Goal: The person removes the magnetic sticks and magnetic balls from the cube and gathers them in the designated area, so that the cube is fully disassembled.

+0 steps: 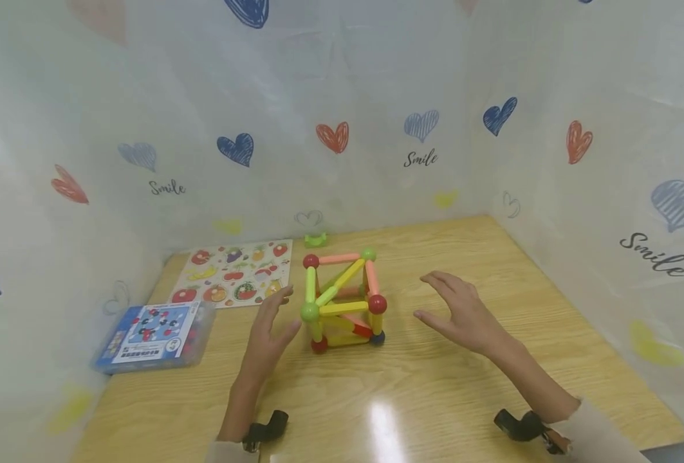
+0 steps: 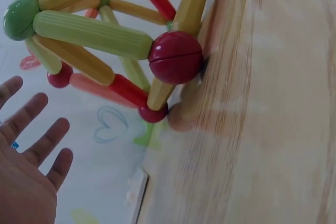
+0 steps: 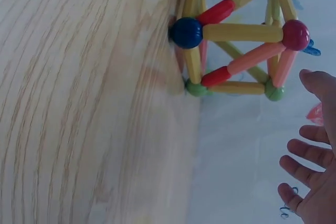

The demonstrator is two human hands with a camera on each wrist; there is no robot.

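A cube frame (image 1: 343,308) of coloured rods and balls stands on the wooden table, with diagonal rods across its faces. Its balls are red, green and dark blue; the rods are yellow, green, pink and red. My left hand (image 1: 269,331) hovers just left of it, fingers apart and touching nothing. On the other side, a wider gap lies between the frame and my right hand (image 1: 463,315), whose fingers are extended and hold nothing. The left wrist view shows a red ball (image 2: 176,57) at a lower corner; a blue ball (image 3: 187,33) shows in the right wrist view.
At the left lies a clear plastic case (image 1: 153,335) with a blue printed label. Behind it is a fruit picture board (image 1: 234,273). A small green piece (image 1: 315,240) sits near the back edge. A white sheet (image 1: 342,186) printed with hearts walls the table.
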